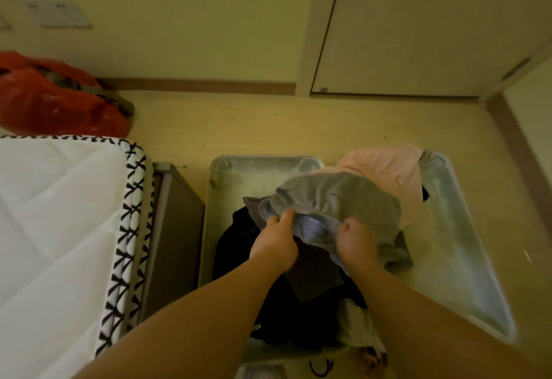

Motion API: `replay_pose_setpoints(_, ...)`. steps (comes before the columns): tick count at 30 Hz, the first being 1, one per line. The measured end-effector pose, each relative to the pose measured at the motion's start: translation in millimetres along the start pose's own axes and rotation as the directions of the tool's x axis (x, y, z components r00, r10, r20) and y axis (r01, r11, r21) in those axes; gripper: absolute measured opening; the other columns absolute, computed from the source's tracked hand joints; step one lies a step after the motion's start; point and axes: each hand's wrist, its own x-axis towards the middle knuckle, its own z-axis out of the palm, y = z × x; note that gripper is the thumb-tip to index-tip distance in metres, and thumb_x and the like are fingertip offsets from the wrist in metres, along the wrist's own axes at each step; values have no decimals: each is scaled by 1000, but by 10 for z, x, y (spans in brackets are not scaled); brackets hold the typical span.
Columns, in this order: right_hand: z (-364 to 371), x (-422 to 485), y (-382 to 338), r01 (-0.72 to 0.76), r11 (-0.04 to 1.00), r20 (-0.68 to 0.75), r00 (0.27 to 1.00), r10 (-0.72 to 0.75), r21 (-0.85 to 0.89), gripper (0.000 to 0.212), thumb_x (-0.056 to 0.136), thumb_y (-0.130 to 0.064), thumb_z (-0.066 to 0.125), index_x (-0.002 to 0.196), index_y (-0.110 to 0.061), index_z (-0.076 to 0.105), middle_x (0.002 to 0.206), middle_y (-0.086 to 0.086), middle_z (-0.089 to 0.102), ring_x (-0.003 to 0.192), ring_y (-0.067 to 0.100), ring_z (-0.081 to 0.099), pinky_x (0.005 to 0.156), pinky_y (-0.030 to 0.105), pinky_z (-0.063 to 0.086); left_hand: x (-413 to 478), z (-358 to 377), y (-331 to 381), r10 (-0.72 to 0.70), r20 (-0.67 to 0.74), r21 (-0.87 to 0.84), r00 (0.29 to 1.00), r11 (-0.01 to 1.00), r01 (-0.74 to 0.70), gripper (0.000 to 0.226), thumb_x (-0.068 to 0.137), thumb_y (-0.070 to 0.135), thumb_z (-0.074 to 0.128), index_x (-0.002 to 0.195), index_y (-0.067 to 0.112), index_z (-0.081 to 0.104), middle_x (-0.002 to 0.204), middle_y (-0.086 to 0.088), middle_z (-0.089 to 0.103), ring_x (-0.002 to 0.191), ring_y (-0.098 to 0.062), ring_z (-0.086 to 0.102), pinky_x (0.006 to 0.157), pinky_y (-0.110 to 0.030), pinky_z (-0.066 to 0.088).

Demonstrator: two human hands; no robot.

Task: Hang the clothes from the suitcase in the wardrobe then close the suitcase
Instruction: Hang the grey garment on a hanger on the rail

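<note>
An open pale suitcase (460, 229) lies flat on the floor in front of me, with clothes piled in it. A grey garment (337, 199) with a pale lilac inside lies on top of the pile. My left hand (276, 244) pinches its near edge. My right hand (357, 239) grips the same edge a little to the right. A pink garment (391, 166) lies behind the grey one. Dark clothes (298, 313) and a brown piece (316, 271) lie beneath and nearer to me.
A white mattress (56, 214) with a black-and-white patterned border lies at the left on a bed frame (176, 229). A red bag (56, 100) sits on the floor behind it. A closed pale door (424, 29) stands at the back right. Bare wooden floor (268, 127) lies beyond the suitcase.
</note>
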Motion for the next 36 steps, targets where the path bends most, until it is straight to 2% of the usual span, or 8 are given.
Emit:
replay_pose_setpoints(4,-275,-697,-490,76,996,-7,997,-75,37,37,103,-14,28,124,5,52,130,22,53,120,32,49,87,31,36,-574,-346,20,80,-94,-5,992,997,-80,66,91,2,49,146,28,22,148,-8,23,128,-31,42,102,-36,43)
replay_pose_setpoints(15,-1313,-2979,-1167,255,965,-203,950,-237,64,24,98,-9,35,76,-10,44,74,0,43,87,17,42,76,29,37,-2753,-1308,329,320,-89,-39,943,945,-325,32,91,21,53,122,13,53,123,-6,59,112,-23,56,90,-26,44)
replay_pose_setpoints(18,-1733,-3698,-1379,265,964,-290,925,-245,34,26,98,-4,33,91,4,58,100,14,59,99,27,56,80,30,40,-3444,-1615,401,328,-181,-66,927,936,-344,16,92,24,56,104,15,52,107,-8,60,91,-19,54,72,-24,44)
replay_pose_setpoints(22,-2149,-4481,-1601,427,893,-393,852,-346,140,38,99,-8,27,123,4,54,129,18,54,121,30,49,85,30,39,-4124,-1799,479,446,-228,-40,865,884,-466,47,82,38,56,119,10,59,121,-9,63,112,-23,58,95,-30,46)
replay_pose_setpoints(26,-2446,-5136,-1776,517,821,-466,804,-369,243,30,97,-16,35,82,-4,58,97,17,57,89,30,55,67,29,35,-4716,-2012,549,375,-389,-10,841,911,-412,34,97,24,45,123,8,59,128,-15,59,121,-28,54,98,-30,43)
replay_pose_setpoints(29,-2407,-5530,-1797,589,770,-306,801,-515,245,21,87,-32,58,75,-15,51,78,6,58,71,21,56,65,31,46,-5098,-2304,618,319,-514,-137,796,886,-443,35,94,19,46,117,-2,62,122,-24,61,118,-35,56,99,-41,46)
replay_pose_setpoints(33,-2317,-5936,-1630,508,832,50,846,-530,221,66,73,-46,74,123,-9,52,117,10,62,99,24,62,86,33,50,-5663,-2549,791,395,-575,-187,716,789,-585,12,84,7,52,82,3,63,97,-26,66,94,-35,64,86,-45,53)
replay_pose_setpoints(36,-2389,-6201,-1375,447,843,154,850,-504,299,22,83,-31,70,83,-11,61,79,6,66,67,19,62,65,28,51,-6048,-2514,923,449,-560,-108,697,794,-598,24,87,3,54,66,15,54,72,-10,58,70,-22,54,60,-26,43)
